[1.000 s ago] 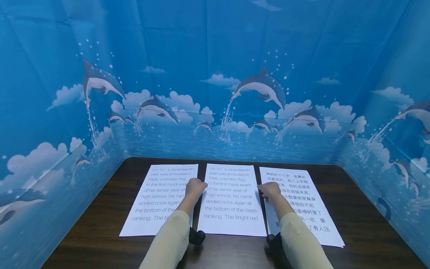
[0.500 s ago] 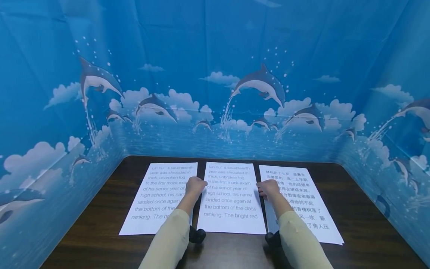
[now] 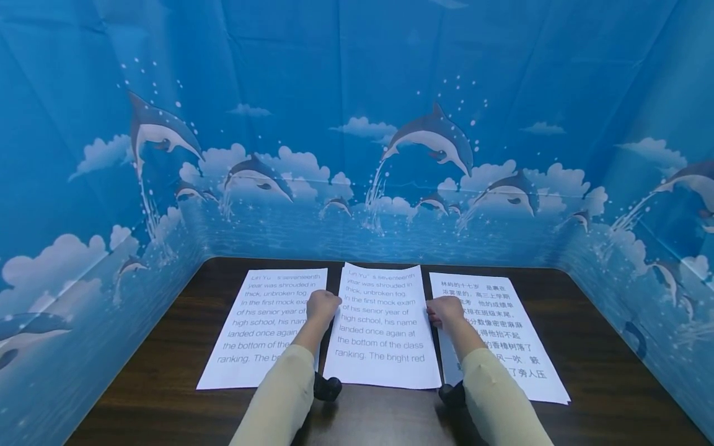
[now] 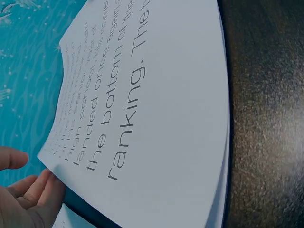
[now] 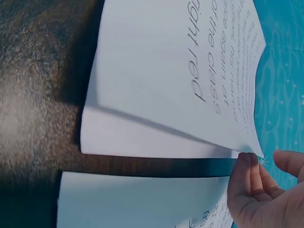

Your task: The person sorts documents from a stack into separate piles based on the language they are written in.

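Three printed pages lie side by side on a dark wooden table. The middle sheet of paper (image 3: 382,365), with large English text, is raised at its sides and bows between my hands; another white sheet (image 5: 142,137) shows beneath it in the right wrist view. At its left edge, my left hand (image 3: 323,306) holds it, the fingers (image 4: 50,192) right against the margin and the thumb nearby. Opposite, my right hand (image 3: 446,311) grips the right edge, fingertips (image 5: 244,164) just under the paper and partly hidden in the head view.
To the left lies another English page (image 3: 234,371), partly covered by my left forearm. A stack of pages with Chinese text (image 3: 543,390) lies on the right under my right forearm. Beyond the table (image 3: 385,421) hangs a blue dolphin-print curtain (image 3: 312,93).
The middle sheet has risen from lying flat. Its top corners now curl up, and its lower edge has come away from the paper below. Both hands stay at its sides.
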Demonstrator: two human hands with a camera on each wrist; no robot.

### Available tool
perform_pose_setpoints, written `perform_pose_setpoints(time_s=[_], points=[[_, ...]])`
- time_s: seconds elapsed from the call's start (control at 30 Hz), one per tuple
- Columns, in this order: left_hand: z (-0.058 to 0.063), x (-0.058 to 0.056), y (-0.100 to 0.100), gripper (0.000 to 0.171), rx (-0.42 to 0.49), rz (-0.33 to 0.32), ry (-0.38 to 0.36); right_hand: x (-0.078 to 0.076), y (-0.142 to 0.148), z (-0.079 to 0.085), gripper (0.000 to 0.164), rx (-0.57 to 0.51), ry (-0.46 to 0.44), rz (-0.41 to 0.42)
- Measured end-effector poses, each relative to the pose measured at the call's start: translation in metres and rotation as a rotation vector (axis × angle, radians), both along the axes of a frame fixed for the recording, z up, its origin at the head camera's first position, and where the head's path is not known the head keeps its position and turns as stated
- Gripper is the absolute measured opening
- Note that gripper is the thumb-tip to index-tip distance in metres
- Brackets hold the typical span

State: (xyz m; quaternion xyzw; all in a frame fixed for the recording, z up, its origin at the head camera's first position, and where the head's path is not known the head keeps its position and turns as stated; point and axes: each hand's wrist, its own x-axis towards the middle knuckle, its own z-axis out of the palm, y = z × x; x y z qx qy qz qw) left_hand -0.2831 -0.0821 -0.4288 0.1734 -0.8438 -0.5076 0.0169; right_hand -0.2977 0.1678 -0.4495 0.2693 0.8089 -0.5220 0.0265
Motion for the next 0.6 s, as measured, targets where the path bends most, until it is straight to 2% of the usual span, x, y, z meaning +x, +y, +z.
perform_pose_setpoints(time_s=[0.17,0.37,0.6], points=[[-0.007,-0.002,0.001,0.026,0.033,0.017,-0.025,0.015,-0.006,0.014,0.021,-0.048,0.002,0.009],[-0.012,0.001,0.0,0.028,-0.013,-0.014,-0.03,0.015,-0.006,0.009,0.024,-0.013,-0.015,0.041],[-0.014,0.002,0.001,0.025,-0.013,-0.032,-0.016,0.016,-0.008,0.006,0.021,0.023,-0.033,0.079]])
